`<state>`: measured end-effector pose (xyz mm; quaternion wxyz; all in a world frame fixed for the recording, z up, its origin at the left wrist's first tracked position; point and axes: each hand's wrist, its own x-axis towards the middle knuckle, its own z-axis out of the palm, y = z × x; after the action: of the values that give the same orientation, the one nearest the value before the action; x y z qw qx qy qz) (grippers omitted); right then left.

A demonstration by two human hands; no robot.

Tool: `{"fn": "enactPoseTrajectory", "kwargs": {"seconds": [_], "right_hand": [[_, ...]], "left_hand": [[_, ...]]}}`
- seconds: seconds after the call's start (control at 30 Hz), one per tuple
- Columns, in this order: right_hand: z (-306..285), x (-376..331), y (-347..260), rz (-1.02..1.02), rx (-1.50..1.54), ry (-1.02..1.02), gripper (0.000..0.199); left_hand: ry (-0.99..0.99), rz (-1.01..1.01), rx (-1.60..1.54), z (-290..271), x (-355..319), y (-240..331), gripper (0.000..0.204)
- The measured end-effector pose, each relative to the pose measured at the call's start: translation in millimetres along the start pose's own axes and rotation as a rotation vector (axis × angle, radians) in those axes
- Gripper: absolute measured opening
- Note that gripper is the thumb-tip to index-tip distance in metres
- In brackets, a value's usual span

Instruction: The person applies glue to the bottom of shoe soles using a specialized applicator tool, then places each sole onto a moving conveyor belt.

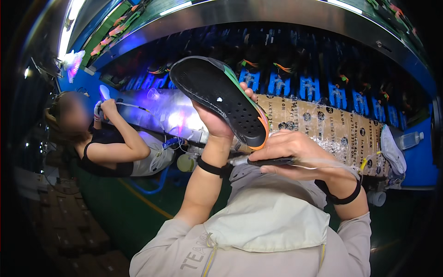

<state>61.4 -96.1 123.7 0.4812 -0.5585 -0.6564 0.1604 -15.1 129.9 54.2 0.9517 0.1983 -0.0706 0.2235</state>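
Observation:
My left hand (213, 121) grips a black shoe sole (207, 87) from beneath, its fingertips showing over the far edge. Green and orange run along the sole's rim. Several small holes pierce the end nearer me, and a small white spot shows near the middle. Just below that end, my right hand (295, 150) is closed on a slim black-handled tool (270, 161) with a pale tip pointing left. From the tool, a clear hose (323, 164) runs right past my wrist. The tool's tip looks apart from the sole.
Cardboard wrapped in clear film (323, 134) covers the bench ahead. Behind it, blue holders (279, 83) stand in a row under a metal hood (277, 34). At right are a white pad (393, 150) and a clear bottle (410, 140). A co-worker (110, 138) sits at left.

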Motion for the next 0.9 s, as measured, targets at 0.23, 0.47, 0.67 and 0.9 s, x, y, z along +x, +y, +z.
{"fn": "enactPoseTrajectory", "kwargs": {"seconds": [0.23,0.47,0.67,0.9], "right_hand": [[-10,11,-6,-0.053,-0.200,0.054,0.031],[-23,20,-4,0.039,-0.358,0.018,0.033],[-36,25,-6,0.111,-0.256,0.017,0.032],[-43,30,-5,0.040,-0.391,-0.182,0.034]], "left_hand": [[-0.153,-0.056,0.043,10,20,21,0.122],[-0.266,-0.188,0.518,31,48,34,0.126],[-0.251,-0.315,0.600,43,70,26,0.078],[-0.221,-0.561,1.274,71,93,13,0.096]]}}
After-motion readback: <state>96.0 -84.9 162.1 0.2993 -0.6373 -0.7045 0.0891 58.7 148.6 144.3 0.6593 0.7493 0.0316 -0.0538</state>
